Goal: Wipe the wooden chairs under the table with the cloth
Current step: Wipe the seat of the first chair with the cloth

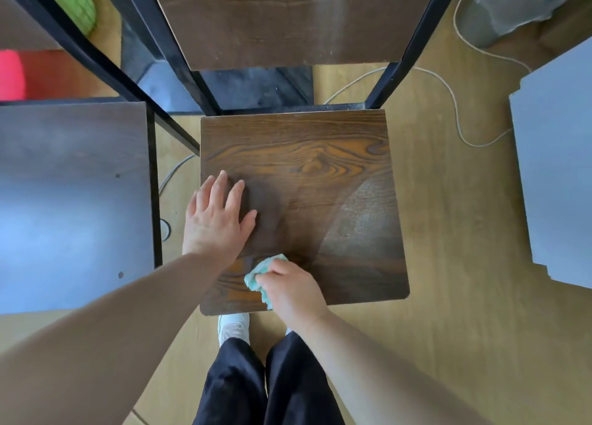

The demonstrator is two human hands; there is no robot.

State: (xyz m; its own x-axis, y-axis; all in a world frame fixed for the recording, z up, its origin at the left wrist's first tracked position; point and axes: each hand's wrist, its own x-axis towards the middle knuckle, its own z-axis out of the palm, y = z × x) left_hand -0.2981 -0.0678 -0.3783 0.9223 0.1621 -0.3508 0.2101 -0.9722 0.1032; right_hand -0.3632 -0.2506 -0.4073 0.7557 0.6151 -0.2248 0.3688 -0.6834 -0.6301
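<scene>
A dark wooden chair seat (320, 175) with a black metal frame stands directly below me, its wooden backrest (288, 18) at the top of the view. My left hand (217, 219) lies flat on the seat's left side, fingers spread. My right hand (293, 288) is closed on a crumpled teal cloth (261, 274), pressing it on the seat near the front edge. The seat's right part looks dusty.
A dark table top (73, 200) with a black frame lies to the left. A grey-white surface (557, 175) is at the right. A white cable (448, 98) runs over the wooden floor. A grey cylinder (512, 8) stands at the top right. My legs and white shoe (234, 327) are below.
</scene>
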